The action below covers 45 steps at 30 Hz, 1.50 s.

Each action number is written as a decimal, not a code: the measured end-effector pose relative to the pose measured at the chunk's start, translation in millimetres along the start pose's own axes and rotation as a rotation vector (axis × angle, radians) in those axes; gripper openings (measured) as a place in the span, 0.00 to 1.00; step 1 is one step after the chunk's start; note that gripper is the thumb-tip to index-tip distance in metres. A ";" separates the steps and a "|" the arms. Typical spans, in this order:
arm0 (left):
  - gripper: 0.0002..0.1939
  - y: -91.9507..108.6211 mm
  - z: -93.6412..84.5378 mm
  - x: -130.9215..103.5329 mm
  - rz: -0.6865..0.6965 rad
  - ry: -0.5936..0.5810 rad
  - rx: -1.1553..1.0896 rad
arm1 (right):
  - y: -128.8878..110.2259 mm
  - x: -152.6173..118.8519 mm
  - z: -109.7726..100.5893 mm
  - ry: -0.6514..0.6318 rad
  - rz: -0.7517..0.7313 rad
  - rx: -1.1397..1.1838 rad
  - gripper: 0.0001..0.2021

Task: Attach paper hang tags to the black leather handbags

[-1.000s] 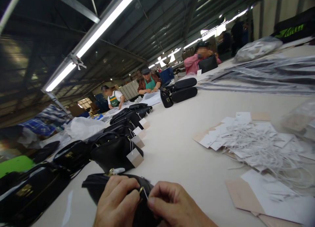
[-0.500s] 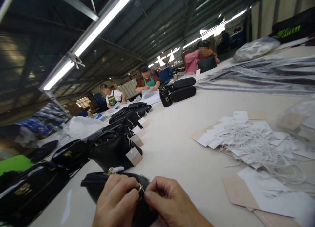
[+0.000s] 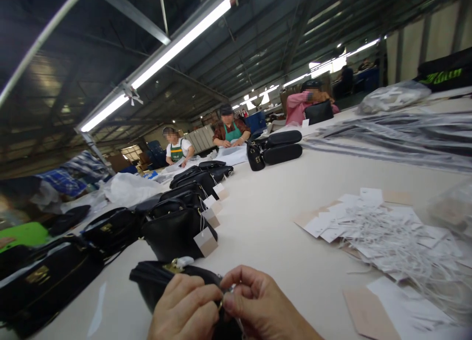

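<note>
In front of me a black handbag (image 3: 147,282) stands on the table, with gold hardware and a white-wrapped piece on top. My left hand (image 3: 186,308) is closed over the bag's near side, its fingertips at a small gold ring (image 3: 220,304). Right beside it, my right hand (image 3: 263,303) pinches a thin white string at that ring; a pale strand hangs below its fingers. My fingers hide part of the ring and string. Just beyond stands another black handbag (image 3: 171,234) with a white-and-beige tag (image 3: 205,241) on a white string.
Tagged black bags run in a row away from me. Larger black bags (image 3: 47,281) lie left. On the right are a heap of strung tags (image 3: 383,227), loose tag cards (image 3: 368,308) and plastic-wrapped strips (image 3: 398,138). Several co-workers (image 3: 229,129) sit farther along the table.
My right fingers have closed in on the ring, and the strand that stretched between the hands is now mostly covered. The whole view has shifted slightly with my head.
</note>
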State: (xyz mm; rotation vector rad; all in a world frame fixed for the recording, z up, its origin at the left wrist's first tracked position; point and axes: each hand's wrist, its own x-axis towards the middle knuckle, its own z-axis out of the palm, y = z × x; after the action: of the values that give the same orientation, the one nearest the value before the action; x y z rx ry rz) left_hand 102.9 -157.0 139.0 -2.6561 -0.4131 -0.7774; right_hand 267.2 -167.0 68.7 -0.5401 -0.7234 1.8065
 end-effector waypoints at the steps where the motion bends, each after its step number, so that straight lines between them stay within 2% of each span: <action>1: 0.10 0.0 1.8 0.1 0.003 0.030 0.002 | -2.4 -0.6 0.1 -0.005 0.010 -0.030 0.24; 4: 0.10 -0.2 8.6 -0.9 0.007 0.127 -0.020 | -8.4 -3.7 3.3 0.014 0.063 -0.062 0.26; 6: 0.10 -0.3 11.6 -2.0 0.003 0.140 -0.064 | -11.4 -6.4 6.2 0.034 0.094 -0.075 0.28; 10: 0.10 0.2 7.4 0.5 -0.061 0.056 -0.150 | -22.0 -11.5 5.2 0.077 -0.058 -0.270 0.22; 13: 0.07 2.5 -2.9 11.5 -0.190 -0.071 -0.214 | -39.9 -15.5 -1.1 0.134 -0.210 -0.453 0.17; 15: 0.08 6.6 -9.0 23.1 -0.263 -0.128 -0.190 | -53.5 -18.4 -3.3 0.160 -0.276 -0.522 0.17; 17: 0.11 12.9 -11.1 35.3 -0.289 -0.115 -0.094 | -63.2 -20.9 -2.4 0.139 -0.320 -0.553 0.18; 20: 0.11 23.1 -4.5 46.9 -0.278 -0.073 0.019 | -65.0 -22.1 -0.1 0.069 -0.347 -0.524 0.18; 23: 0.10 29.8 8.1 46.5 -0.308 -0.027 0.086 | -55.8 -19.6 -1.2 0.067 -0.361 -0.490 0.20; 25: 0.12 32.7 13.1 43.6 -0.340 -0.008 0.127 | -50.3 -18.0 -1.8 0.090 -0.328 -0.447 0.22; 28: 0.12 37.5 10.8 42.1 -0.350 -0.067 0.140 | -51.1 -20.1 2.2 0.125 -0.221 -0.253 0.25; 31: 0.10 41.9 2.6 44.3 -0.404 -0.129 -0.023 | -61.1 -26.7 10.3 0.161 -0.167 -0.014 0.27; 34: 0.09 43.4 0.2 46.1 -0.448 -0.099 -0.325 | -68.8 -30.2 14.5 0.132 -0.149 0.111 0.26; 37: 0.09 43.1 7.2 45.7 -0.479 -0.079 -0.539 | -67.4 -27.5 13.4 0.107 -0.174 0.134 0.27; 43: 0.08 43.2 21.3 41.8 -0.626 -0.019 -0.628 | -63.7 -24.4 7.1 0.069 -0.194 0.141 0.27; 45: 0.07 42.5 22.0 40.8 -0.735 0.017 -0.735 | -69.0 -26.2 1.5 0.090 -0.198 0.102 0.25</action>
State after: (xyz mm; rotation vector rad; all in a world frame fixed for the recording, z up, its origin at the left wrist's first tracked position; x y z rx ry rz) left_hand 161.6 -179.2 134.3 -3.1496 -1.3736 -1.3701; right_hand 321.1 -174.9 118.7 -0.4625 -0.5978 1.6153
